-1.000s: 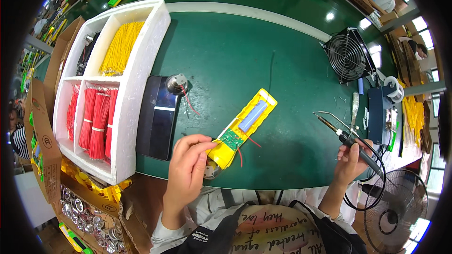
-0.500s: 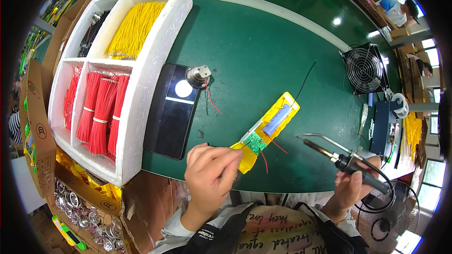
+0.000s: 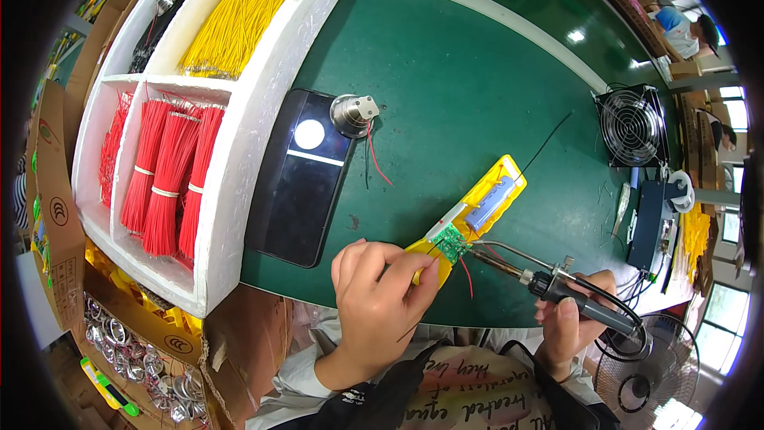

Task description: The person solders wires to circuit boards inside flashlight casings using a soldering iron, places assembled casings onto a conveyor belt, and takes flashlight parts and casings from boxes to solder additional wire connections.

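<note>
Left fingers (image 3: 424,277) tight on thin dark wire (image 3: 408,331), right fingers (image 3: 567,315) around a rod-shaped, metal-tipped soldering iron (image 3: 547,286).

A second ago the soldering iron (image 3: 549,287) was well apart from the green circuit board (image 3: 447,244), out to its right; now the right hand (image 3: 574,322) has carried it leftward, and its tip is at the board's right edge, though contact cannot be made out. The left hand (image 3: 382,295), which had been gripping the lower end of the yellow housing (image 3: 492,178), now pinches a thin dark wire (image 3: 408,332). A bright round reflection (image 3: 309,134) has appeared on the black flat device (image 3: 298,203)
</note>
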{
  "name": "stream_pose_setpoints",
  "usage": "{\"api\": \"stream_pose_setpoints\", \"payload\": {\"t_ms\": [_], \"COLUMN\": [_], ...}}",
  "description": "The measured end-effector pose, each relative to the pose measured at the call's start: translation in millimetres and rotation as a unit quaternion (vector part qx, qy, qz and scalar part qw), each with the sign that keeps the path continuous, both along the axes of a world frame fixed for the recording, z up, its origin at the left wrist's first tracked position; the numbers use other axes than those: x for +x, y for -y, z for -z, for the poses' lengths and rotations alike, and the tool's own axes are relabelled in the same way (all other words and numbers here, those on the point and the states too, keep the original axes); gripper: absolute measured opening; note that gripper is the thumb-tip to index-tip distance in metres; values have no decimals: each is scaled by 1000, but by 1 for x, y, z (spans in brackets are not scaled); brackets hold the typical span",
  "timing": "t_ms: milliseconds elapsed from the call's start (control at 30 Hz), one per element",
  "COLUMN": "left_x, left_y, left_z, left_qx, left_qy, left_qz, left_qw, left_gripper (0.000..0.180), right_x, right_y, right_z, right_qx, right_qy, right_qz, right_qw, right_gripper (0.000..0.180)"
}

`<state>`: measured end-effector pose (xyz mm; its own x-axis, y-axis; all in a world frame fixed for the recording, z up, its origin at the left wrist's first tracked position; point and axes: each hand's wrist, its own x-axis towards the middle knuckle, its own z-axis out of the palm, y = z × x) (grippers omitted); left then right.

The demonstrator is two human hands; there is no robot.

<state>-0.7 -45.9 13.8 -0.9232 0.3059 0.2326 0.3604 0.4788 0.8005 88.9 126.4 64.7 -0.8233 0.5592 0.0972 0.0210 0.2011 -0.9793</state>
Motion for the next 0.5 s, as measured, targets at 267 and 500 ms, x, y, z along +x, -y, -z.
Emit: {"api": "stream_pose_setpoints", "payload": {"t_ms": [267,500], "left_x": [-1,-2], "left_y": [-4,-4], "left_z": [-3,-4], "left_qx": [-14,-19], "left_qy": [22,22], "left_qz": [-5,-7], "left_qw": [1000,1000], "left_gripper": [15,14], "right_x": [-1,-3], "right_y": [-2,-1], "right_z": [-1,0], "right_qx": [51,58], "right_qy": [36,60], "right_qz": [-66,-51], "right_qw": [996,995], "right_gripper": [25,23]}}
